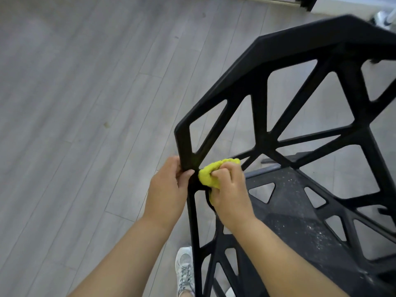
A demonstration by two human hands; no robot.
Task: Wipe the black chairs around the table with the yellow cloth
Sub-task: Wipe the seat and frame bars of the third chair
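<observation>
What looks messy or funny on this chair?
The black chair's seat is sprinkled with pale specks, like dust or crumbs. The right hand presses the yellow cloth on the chair's frame, away from them.

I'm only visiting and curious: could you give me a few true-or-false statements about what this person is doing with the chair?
1. The right hand grips a yellow cloth pressed against the black chair. True.
2. The left hand hangs idle beside the chair. False: it grips a corner of the chair's frame.
3. The seat is speckled with pale dust. True.
4. The floor is red carpet. False: it is grey planks.
</observation>
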